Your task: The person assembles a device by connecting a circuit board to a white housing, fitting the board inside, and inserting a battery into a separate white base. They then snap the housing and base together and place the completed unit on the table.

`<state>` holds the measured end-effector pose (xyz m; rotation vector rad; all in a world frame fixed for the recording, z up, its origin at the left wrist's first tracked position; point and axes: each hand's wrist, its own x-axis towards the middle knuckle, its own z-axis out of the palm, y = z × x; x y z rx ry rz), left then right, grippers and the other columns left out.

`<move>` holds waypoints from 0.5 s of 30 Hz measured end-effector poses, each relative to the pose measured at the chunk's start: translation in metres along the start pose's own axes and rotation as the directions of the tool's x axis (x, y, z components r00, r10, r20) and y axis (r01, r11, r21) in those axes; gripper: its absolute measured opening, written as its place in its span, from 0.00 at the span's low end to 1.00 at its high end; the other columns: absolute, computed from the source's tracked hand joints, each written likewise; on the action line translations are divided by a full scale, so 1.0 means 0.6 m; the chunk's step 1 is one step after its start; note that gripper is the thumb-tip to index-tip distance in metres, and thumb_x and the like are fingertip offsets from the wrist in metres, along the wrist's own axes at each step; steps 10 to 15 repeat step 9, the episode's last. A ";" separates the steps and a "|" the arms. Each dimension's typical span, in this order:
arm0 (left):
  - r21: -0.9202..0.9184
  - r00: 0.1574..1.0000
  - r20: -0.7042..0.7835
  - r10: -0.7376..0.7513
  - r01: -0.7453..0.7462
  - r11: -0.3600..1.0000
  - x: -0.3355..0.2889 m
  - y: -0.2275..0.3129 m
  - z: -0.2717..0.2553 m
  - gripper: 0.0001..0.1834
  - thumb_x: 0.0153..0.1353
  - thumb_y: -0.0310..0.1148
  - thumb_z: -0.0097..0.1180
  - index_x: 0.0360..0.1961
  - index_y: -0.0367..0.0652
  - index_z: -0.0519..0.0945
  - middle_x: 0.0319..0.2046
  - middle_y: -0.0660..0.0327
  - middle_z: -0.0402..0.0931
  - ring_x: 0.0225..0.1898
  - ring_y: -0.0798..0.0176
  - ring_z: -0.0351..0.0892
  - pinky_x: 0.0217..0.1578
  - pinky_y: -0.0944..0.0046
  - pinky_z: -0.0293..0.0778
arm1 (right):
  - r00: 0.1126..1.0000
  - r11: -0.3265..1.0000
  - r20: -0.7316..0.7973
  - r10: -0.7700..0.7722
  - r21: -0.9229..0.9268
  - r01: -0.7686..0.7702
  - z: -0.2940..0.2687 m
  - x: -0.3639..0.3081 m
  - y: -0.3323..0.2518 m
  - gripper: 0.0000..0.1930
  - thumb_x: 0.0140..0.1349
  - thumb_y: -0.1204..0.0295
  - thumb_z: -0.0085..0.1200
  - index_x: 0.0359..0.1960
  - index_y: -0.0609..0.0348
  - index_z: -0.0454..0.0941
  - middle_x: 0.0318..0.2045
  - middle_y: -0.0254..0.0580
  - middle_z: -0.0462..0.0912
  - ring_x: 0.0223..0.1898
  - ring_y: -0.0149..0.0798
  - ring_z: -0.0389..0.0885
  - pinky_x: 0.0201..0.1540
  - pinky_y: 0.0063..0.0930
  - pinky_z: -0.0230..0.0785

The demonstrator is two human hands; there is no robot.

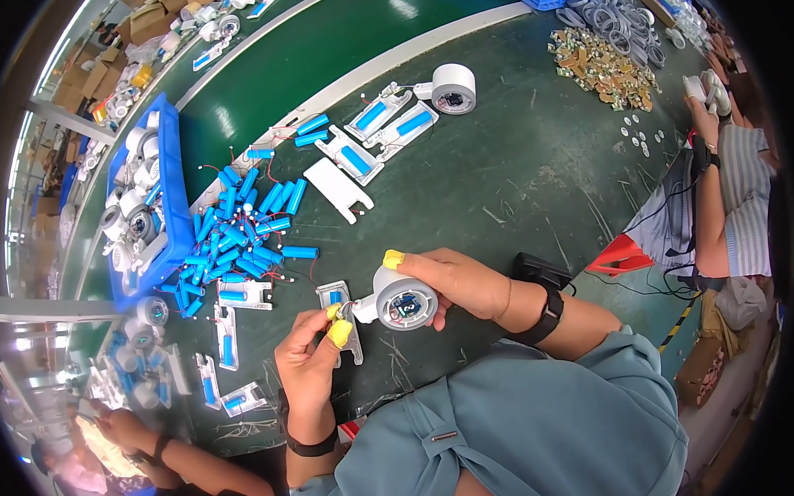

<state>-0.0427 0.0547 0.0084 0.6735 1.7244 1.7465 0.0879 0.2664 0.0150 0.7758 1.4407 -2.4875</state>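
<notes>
A white round housing, with a small circuit board showing in its open grey-rimmed face, sits in my right hand. My right fingers wrap round it, the thumb lying on top in a yellow finger cover. At the housing's narrow white neck, my left hand pinches thin wires between thumb and forefinger, both yellow-tipped. Those fingertips partly hide the wires' ends. Just behind them a white bracket carries a blue battery cell; I cannot tell whether the left hand also grips this bracket.
Blue battery cells are heaped at left beside a blue crate of white housings. Battery-fitted brackets and another housing lie farther back. Small circuit boards and grey rings pile up far right. Co-workers' arms show on both sides.
</notes>
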 end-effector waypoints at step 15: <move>0.023 1.000 0.024 0.014 -0.014 1.000 0.001 0.001 -0.001 0.18 0.55 0.14 0.62 0.48 0.33 0.82 0.42 0.58 0.77 0.41 0.68 0.76 0.42 0.71 0.72 | 1.000 1.000 0.004 -0.004 -0.024 0.005 0.000 0.000 0.000 0.31 0.67 0.45 0.42 0.34 0.65 0.81 0.22 0.40 0.80 0.17 0.27 0.76 0.18 0.20 0.72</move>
